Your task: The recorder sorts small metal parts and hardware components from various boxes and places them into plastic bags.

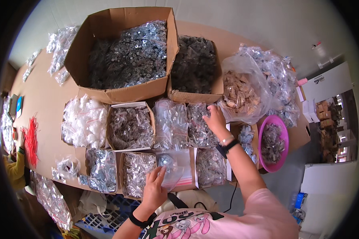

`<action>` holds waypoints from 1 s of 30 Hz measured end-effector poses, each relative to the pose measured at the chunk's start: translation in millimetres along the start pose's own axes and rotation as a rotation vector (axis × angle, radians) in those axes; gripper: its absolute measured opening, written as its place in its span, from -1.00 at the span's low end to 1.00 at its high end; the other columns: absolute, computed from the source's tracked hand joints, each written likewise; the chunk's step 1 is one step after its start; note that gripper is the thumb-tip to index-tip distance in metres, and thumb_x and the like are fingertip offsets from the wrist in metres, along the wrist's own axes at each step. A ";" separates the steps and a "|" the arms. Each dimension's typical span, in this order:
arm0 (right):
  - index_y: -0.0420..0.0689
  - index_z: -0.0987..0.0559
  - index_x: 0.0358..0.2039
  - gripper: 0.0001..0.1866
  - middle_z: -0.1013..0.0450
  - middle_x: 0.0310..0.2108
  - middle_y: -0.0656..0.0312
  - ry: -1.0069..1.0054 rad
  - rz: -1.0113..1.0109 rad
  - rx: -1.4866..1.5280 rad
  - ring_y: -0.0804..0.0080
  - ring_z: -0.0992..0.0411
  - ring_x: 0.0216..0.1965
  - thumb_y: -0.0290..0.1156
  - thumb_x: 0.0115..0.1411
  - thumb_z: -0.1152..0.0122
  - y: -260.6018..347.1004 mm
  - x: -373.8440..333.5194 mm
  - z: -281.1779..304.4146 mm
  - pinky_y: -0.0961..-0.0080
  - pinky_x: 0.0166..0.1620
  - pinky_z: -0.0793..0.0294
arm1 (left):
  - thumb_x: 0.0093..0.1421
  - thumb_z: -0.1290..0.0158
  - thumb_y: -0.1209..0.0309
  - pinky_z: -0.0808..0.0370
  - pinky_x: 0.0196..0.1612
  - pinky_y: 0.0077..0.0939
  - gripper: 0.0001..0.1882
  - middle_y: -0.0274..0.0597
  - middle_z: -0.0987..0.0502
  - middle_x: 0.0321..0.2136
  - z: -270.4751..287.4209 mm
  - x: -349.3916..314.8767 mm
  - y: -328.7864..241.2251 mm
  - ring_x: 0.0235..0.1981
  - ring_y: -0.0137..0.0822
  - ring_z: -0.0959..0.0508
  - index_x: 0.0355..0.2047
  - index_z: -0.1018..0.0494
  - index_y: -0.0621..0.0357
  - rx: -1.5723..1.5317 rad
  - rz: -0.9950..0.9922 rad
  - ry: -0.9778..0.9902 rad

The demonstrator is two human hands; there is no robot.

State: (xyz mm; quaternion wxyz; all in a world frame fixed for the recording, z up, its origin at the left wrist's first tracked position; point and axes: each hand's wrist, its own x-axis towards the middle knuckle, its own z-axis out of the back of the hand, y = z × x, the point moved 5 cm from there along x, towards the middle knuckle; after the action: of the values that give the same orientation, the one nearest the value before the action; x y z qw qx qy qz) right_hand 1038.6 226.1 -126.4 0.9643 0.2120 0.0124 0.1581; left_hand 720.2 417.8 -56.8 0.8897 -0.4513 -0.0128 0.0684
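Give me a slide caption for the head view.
Right hand over small bagged parts, left hand at a clear plastic bag.

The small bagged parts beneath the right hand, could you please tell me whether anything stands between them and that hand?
Nothing visible does: the right hand is over the small bagged parts, with no flap or cover between; whether it touches them is unclear.

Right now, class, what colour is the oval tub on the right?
The oval tub is bright pink, clearest in the head view.

Large dark lettering (169, 218) on front of pink shirt (243, 221); smaller dark line (178, 212) above; rest illegible.
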 end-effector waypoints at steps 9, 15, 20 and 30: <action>-0.25 -0.60 -0.36 -0.70 -0.57 -0.46 0.13 -0.073 -0.159 0.435 0.33 -0.53 -0.40 -0.22 0.16 -0.33 -44.3 33.1 -23.7 0.32 -0.27 -0.54 | -0.17 0.08 0.75 -0.42 0.06 -0.09 -0.25 0.14 -0.37 0.07 4.7 -10.4 4.1 -0.04 0.21 -0.40 0.17 -0.34 0.28 0.024 0.035 -0.110; -0.13 -0.50 -0.23 -0.83 -0.50 -0.37 0.22 0.314 -0.415 1.266 0.42 -0.47 -0.36 -0.33 0.24 -0.16 7.4 -2.7 -26.5 0.38 -0.28 -0.54 | -0.17 0.06 0.75 -0.44 0.04 -0.12 -0.26 0.10 -0.37 0.07 4.8 -18.0 11.0 -0.04 0.16 -0.41 0.16 -0.34 0.27 0.002 0.112 -0.139; -0.13 -0.47 -0.19 -0.72 -0.49 -0.36 0.15 0.375 -0.111 0.628 0.22 -0.51 -0.29 -0.24 0.19 -0.24 44.5 1.5 -74.4 0.30 -0.21 -0.53 | -0.16 0.06 0.74 -0.45 0.04 -0.13 -0.26 0.07 -0.37 0.08 2.6 -13.4 7.7 -0.03 0.14 -0.41 0.16 -0.34 0.26 0.004 0.115 -0.128; -0.20 -0.51 -0.42 -0.64 -0.51 -0.48 0.27 0.249 0.164 0.483 0.46 -0.42 -0.52 -0.17 0.09 -0.43 60.1 4.5 -57.5 0.51 -0.36 -0.45 | -0.15 0.03 0.73 -0.45 0.05 -0.17 -0.27 0.03 -0.37 0.09 0.2 -13.3 8.3 -0.03 0.10 -0.41 0.16 -0.34 0.26 -0.017 0.122 -0.127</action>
State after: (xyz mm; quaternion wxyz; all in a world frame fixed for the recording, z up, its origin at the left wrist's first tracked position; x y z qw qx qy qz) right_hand 1019.7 302.4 -153.7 0.8610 0.4146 0.1509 0.2530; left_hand 706.1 421.0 -62.8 0.8774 -0.4534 -0.0424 0.1507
